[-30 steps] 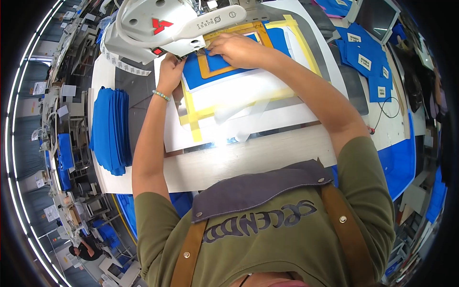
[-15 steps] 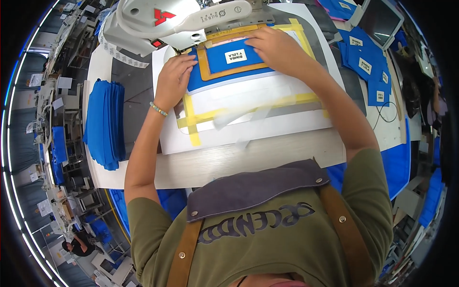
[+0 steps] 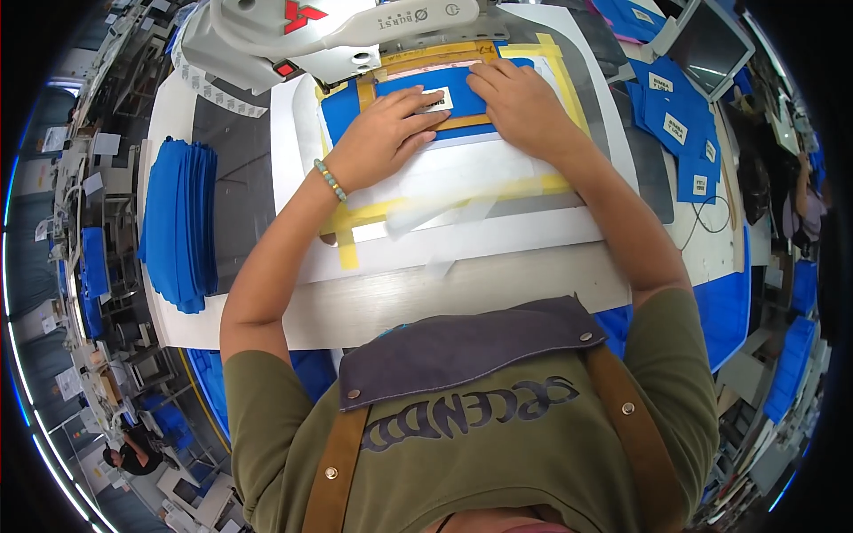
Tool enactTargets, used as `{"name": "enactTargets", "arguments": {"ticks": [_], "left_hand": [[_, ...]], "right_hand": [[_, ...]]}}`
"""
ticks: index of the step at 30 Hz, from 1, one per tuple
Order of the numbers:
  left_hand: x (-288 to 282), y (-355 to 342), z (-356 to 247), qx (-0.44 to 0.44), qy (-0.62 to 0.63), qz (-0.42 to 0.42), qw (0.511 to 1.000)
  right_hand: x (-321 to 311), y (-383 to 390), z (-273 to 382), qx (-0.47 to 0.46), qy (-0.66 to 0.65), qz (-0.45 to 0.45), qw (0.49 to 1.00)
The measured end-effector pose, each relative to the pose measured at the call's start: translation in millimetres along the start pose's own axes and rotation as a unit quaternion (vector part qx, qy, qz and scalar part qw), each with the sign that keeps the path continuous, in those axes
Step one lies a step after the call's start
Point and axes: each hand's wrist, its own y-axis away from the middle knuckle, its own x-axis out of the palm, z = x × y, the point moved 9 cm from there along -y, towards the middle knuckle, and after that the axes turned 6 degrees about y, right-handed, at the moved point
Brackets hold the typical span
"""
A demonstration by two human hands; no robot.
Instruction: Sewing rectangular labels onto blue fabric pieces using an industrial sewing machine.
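Observation:
A blue fabric piece [image 3: 336,114] lies flat on the white, yellow-taped template board [image 3: 426,178] under the sewing machine head [image 3: 267,44]. Over the fabric sits an amber rectangular frame [image 3: 367,91], and inside it is a white label [image 3: 440,99]. My left hand [image 3: 384,138] rests across the frame's near left part, fingers stretched onto the blue cloth and partly over the label. My right hand [image 3: 520,102] lies at the frame's right side, fingertips down on the cloth beside the label. Both hands look flattened, with nothing gripped.
A tall stack of folded blue fabric [image 3: 180,226] stands at the table's left. Several blue labelled pieces [image 3: 668,120] are spread at the right, near a screen [image 3: 705,44] and a thin cable [image 3: 711,222]. A strip of white tape [image 3: 213,96] hangs beside the machine.
My left hand has moved right and nearer, from the fabric's left edge onto the frame and label. My right hand has shifted slightly, staying at the frame's right side.

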Motion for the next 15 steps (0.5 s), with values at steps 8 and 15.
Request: {"name": "enactTargets", "arguments": {"ticks": [8, 15], "left_hand": [[4.8, -6.5, -4.6, 0.014, -0.020, -0.027, 0.999], [8.1, -15.4, -0.9, 0.006, -0.017, -0.019, 1.000]], "right_hand": [[-8.5, -0.6, 6.2, -0.034, 0.023, -0.091, 0.995], [-2.6, -14.8, 11.1, -0.041, 0.016, -0.039, 0.998]]}}
